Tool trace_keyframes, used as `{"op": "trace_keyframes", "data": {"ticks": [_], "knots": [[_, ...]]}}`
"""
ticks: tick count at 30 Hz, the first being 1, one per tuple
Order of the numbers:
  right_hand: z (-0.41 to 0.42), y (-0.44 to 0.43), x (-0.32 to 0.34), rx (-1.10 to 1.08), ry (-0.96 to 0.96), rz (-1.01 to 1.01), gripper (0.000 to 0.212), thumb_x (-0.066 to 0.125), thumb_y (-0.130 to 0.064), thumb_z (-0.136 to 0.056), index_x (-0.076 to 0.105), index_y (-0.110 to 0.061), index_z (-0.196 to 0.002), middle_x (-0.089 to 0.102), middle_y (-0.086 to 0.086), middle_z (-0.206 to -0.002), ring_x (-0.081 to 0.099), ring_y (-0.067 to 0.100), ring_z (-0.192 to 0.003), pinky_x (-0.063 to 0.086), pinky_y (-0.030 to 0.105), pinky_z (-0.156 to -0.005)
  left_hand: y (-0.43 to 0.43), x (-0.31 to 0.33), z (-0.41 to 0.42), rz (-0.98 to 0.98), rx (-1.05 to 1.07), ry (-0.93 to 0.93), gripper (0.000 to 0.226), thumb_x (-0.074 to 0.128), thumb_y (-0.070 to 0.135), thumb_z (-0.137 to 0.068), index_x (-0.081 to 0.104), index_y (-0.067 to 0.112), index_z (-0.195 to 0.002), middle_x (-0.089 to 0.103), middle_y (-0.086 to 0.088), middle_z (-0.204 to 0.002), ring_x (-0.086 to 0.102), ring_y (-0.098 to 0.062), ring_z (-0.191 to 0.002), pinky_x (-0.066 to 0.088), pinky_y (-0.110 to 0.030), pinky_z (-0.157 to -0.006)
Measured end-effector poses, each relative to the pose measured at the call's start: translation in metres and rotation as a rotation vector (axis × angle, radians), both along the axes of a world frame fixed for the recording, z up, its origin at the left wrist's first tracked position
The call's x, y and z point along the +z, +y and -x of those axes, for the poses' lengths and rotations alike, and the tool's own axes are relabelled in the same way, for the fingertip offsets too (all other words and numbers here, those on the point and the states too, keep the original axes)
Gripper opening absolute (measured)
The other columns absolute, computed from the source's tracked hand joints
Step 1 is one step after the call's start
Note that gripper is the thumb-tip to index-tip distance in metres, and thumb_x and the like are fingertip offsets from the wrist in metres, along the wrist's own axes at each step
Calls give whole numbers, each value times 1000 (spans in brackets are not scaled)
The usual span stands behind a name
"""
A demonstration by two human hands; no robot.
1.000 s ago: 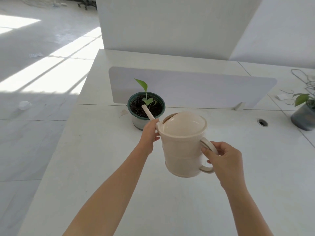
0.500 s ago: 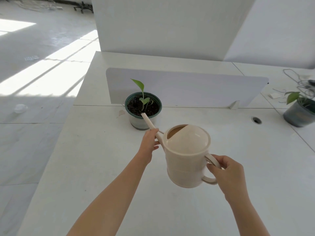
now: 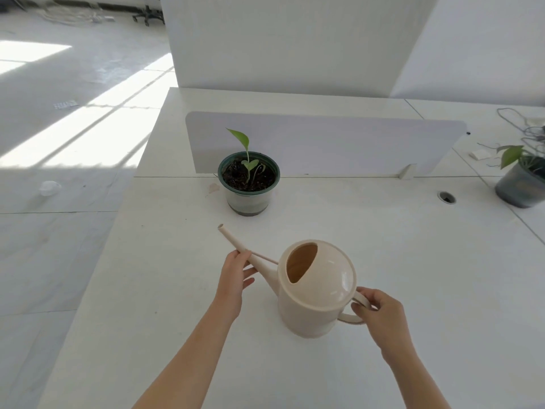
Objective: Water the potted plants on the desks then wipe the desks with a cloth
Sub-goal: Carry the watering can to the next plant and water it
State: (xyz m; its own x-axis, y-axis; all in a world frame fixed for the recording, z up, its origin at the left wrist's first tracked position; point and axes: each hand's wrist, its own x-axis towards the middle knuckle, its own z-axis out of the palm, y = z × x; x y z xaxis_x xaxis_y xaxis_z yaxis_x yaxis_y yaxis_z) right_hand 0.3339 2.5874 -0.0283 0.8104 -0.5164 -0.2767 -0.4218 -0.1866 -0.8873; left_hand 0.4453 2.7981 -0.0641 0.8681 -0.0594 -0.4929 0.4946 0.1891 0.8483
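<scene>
This looks like the watering step, with no cloth in view. The can (image 3: 315, 293) is at 6 o'clock on the desk (image 3: 383, 246), upright and either on it or just above it; I cannot tell which. Its spout (image 3: 236, 242) points to 10 o'clock and stops short of the pot (image 3: 249, 199) at 11 o'clock. The right hand (image 3: 380, 311) curls round the handle (image 3: 354, 318), and the left hand (image 3: 233, 276) pinches the spout mid-length. The next move is probably to lift the can, keep it level and carry it to the second pot (image 3: 520, 187) at 2 o'clock before tipping. The can is smooth cream plastic, domed, with a thin tapering spout. The near pot is round with a green rim and holds dark crumbly soil and a seedling (image 3: 246, 154).
</scene>
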Motion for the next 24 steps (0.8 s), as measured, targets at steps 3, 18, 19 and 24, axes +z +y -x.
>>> {"op": "trace_keyframes", "data": {"ticks": [3,18,19,24], "knots": [[-8,5,-10,42,17,-5,25,57,12,-76,62,-12,-70,64,5,-96,58,23,-92,39,29,-79,13,0,5,20,85,4,26,42,26,-93,50,14,-115,61,-7,-112,60,-27,-103,42,-34,-80],[-35,41,-43,295,76,5,18,57,3,-78,59,-15,-78,64,5,-111,58,21,-96,43,23,-77,74,2,39,53,361,-4,13,43,20,-93,55,21,-87,61,0,-91,59,-21,-89,41,-32,-74],[-36,44,-44,314,79,6,18,57,3,-78,58,-16,-78,64,5,-111,58,21,-96,42,22,-76,77,1,40,50,377,-4,13,43,20,-93,55,20,-87,61,0,-92,59,-22,-90,42,-32,-74],[-40,52,-48,353,86,18,16,55,2,-79,61,-8,-90,65,4,-108,58,18,-91,43,14,-68,83,-1,40,21,412,-14,13,43,20,-94,54,18,-98,61,0,-97,56,-27,-102,42,-32,-75]]}}
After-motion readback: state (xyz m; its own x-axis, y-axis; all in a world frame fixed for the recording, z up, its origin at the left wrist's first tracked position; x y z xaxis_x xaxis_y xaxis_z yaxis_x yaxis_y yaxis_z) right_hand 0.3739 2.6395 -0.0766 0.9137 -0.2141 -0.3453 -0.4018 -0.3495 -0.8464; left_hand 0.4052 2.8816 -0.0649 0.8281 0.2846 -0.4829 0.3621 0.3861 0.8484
